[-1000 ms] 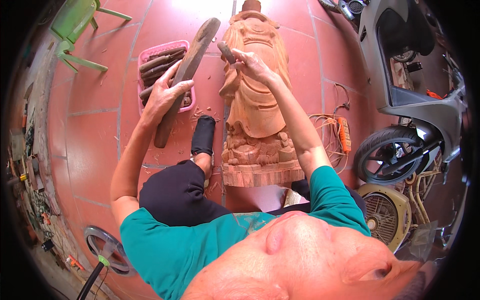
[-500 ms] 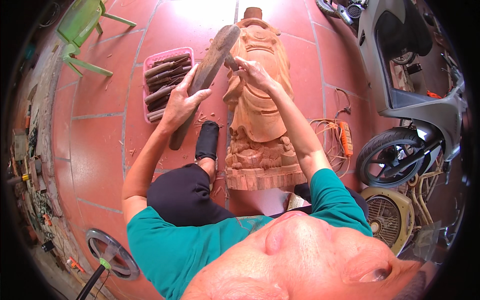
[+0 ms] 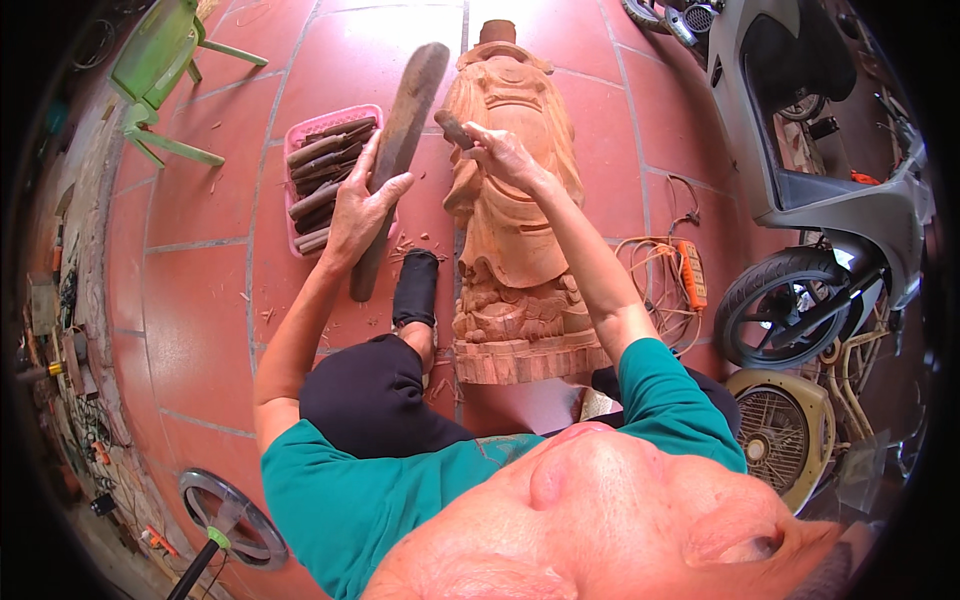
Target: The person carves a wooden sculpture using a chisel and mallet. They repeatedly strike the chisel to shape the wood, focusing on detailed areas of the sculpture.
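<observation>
My left hand is closed around a long, dark wooden club, which slants up and to the right. In my right hand is a chisel, gripped by the fingers with its wooden handle end pointing toward the club. A gap separates club and chisel. The chisel's blade is hidden behind my hand. Under my right hand and forearm lies a carved wooden statue of a robed figure, its rough base closest to me.
Left of the statue, a pink basket holds several wooden-handled tools. Wood shavings litter the red tiles near my foot. At right are an orange power strip with cords, a grey motorbike and a fan. A green chair stands far left.
The club has swung away to the left from the chisel, opening a gap between them. My right hand has shifted slightly left and nearer with the chisel.
</observation>
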